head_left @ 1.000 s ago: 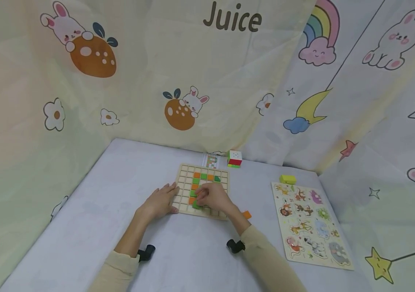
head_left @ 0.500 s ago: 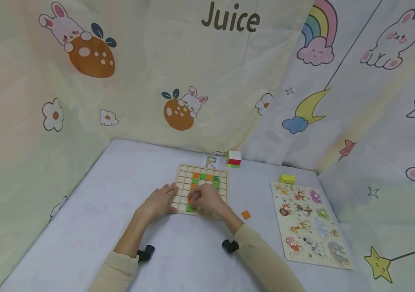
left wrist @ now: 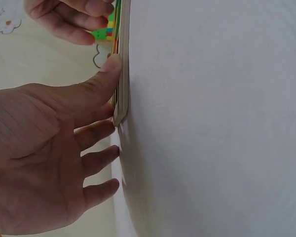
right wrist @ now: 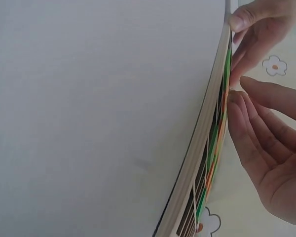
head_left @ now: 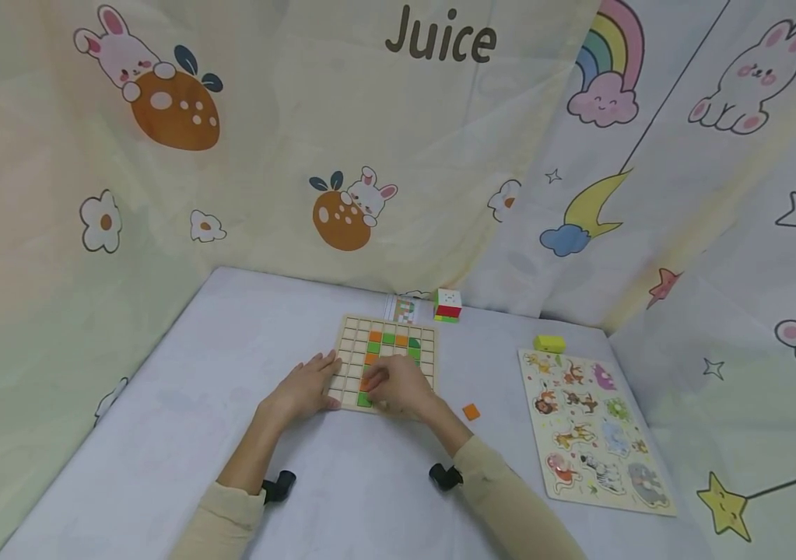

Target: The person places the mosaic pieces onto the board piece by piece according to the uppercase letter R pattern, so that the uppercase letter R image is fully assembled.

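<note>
A wooden grid board (head_left: 350, 344) lies on the table, with orange and green square tiles set in some cells; a green tile (head_left: 364, 400) sits in the lowest row. My left hand (head_left: 302, 387) rests at the board's left edge, fingers spread, thumb (left wrist: 111, 64) against the near edge in the left wrist view. My right hand (head_left: 401, 385) is over the lower middle of the board and hides part of the tiles. In the right wrist view its fingertips (right wrist: 233, 98) touch the tiles, with the thumb apart from them and nothing seen between.
A loose orange tile (head_left: 471, 412) lies right of the board. Behind it are a pattern card (head_left: 405, 310) and a puzzle cube (head_left: 448, 304). An animal puzzle board (head_left: 597, 432) lies at the right, with a yellow block (head_left: 549, 344) at its far edge.
My right hand has moved slightly left and down over the board. The green tile under it went left into the bottom row of the orange-green column. The left hand stayed put.
</note>
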Demonstrator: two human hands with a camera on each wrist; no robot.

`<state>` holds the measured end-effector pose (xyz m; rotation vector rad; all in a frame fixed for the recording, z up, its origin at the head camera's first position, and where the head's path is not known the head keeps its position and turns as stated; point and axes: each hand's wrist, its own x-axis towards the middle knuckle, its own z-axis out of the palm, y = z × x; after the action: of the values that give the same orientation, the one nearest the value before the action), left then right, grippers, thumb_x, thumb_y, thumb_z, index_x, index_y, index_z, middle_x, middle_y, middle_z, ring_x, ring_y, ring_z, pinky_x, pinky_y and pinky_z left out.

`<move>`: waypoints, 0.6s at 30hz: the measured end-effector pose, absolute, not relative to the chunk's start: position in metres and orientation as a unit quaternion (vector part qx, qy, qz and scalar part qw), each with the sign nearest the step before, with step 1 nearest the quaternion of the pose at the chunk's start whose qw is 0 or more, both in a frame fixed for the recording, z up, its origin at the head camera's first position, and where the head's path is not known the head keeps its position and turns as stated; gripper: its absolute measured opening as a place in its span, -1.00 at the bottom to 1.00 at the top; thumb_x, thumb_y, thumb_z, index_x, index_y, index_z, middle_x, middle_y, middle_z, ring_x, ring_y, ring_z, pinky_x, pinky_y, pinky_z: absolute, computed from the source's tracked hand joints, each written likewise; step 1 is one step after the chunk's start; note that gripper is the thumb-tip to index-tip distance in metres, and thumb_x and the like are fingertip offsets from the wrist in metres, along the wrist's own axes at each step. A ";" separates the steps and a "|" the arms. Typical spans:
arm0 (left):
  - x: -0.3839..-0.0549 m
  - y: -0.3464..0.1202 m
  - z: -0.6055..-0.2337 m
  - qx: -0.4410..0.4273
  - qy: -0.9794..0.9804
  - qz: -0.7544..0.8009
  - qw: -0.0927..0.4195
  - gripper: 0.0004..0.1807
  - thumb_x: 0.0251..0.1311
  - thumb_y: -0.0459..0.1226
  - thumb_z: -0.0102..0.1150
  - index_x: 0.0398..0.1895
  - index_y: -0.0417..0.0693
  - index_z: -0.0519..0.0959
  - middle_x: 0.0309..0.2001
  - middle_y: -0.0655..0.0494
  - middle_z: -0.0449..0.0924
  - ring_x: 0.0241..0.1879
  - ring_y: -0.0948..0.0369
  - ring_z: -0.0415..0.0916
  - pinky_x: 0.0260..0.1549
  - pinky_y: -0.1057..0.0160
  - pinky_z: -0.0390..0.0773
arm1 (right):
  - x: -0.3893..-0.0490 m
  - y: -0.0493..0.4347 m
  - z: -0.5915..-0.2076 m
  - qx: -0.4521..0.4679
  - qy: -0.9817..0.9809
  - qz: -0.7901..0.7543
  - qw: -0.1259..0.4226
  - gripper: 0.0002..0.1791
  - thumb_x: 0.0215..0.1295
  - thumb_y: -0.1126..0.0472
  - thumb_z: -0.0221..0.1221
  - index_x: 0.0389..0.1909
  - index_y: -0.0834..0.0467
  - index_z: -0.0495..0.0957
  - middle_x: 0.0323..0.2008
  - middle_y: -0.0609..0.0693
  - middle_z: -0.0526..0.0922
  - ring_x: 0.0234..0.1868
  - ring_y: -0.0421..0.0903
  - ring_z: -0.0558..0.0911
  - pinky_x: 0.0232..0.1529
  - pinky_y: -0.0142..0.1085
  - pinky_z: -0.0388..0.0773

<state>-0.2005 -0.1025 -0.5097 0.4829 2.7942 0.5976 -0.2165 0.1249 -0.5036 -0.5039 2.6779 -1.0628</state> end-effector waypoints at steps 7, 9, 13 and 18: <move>-0.199 -0.101 -0.510 0.161 0.959 0.199 0.120 -0.05 0.21 -0.08 0.47 0.59 -0.21 0.25 0.64 -0.14 0.06 0.63 -0.16 -0.05 0.53 -0.31 0.04 | -0.211 0.150 -0.495 -0.171 0.905 -0.380 0.081 -0.75 0.20 0.31 0.49 -0.09 0.18 0.76 -0.35 -0.13 0.76 -0.30 -0.25 0.71 -0.19 -0.31 0.70; -0.199 -0.101 -0.509 0.160 0.959 0.202 0.120 -0.05 0.21 -0.09 0.47 0.59 -0.21 0.25 0.64 -0.14 0.06 0.63 -0.16 -0.05 0.53 -0.32 0.04 | -0.210 0.158 -0.493 -0.168 0.906 -0.382 0.075 -0.74 0.20 0.31 0.49 -0.08 0.20 0.76 -0.35 -0.12 0.76 -0.31 -0.24 0.71 -0.20 -0.30 0.70; -0.199 -0.101 -0.507 0.158 0.958 0.204 0.121 -0.05 0.22 -0.10 0.47 0.60 -0.21 0.24 0.65 -0.13 0.05 0.63 -0.15 -0.06 0.53 -0.32 0.02 | -0.209 0.176 -0.489 -0.151 0.911 -0.378 0.066 -0.73 0.19 0.27 0.49 -0.08 0.20 0.77 -0.38 -0.12 0.75 -0.34 -0.21 0.70 -0.24 -0.29 0.69; -0.199 -0.102 -0.506 0.162 0.959 0.199 0.121 -0.05 0.22 -0.10 0.47 0.60 -0.21 0.24 0.65 -0.11 0.06 0.63 -0.14 -0.04 0.52 -0.35 0.02 | -0.204 0.199 -0.489 -0.131 0.916 -0.375 0.045 -0.73 0.18 0.27 0.51 -0.10 0.18 0.77 -0.40 -0.13 0.73 -0.36 -0.20 0.69 -0.28 -0.29 0.68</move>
<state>-0.1989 -0.1023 -0.5058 0.4735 2.8005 0.5818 -0.2040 0.1989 -0.4888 -0.4015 2.7988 -1.1457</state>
